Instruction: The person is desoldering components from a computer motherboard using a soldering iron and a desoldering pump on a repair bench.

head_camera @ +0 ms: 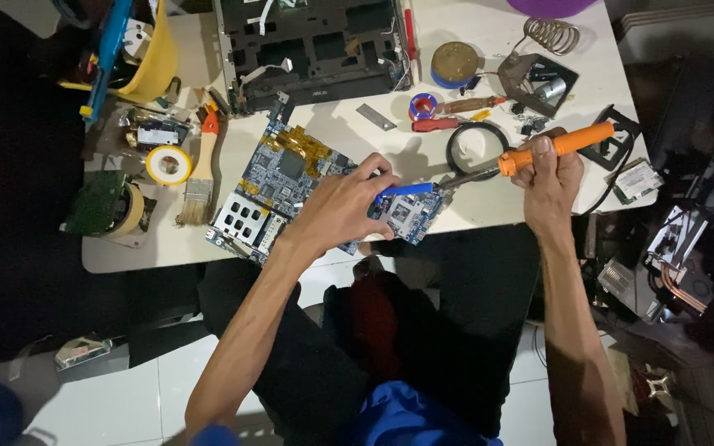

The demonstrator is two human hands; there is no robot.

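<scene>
A white tabletop [489, 206] crowded with repair clutter, seen from above the seated person. At its left edge sit a roll of yellow tape [168, 164] and a wooden-handled paintbrush [201, 169], with little bare surface around them. Just right of these, a blue printed circuit board [291, 177] with gold foil patches and a silver card slot lies flat, tilted, its lower corner hanging over the near table edge. The left hand [342, 206] rests on the board, fingers closed on a small blue tool [406, 189]. Behind, a gutted dark laptop chassis [316, 49] fills the far edge. A bare patch of tabletop lies between the hands. The right hand [549, 177] grips an orange-handled soldering iron [551, 149], its tip angled down to the board's right end. A black cable loop [477, 149] lies just behind the iron.
</scene>
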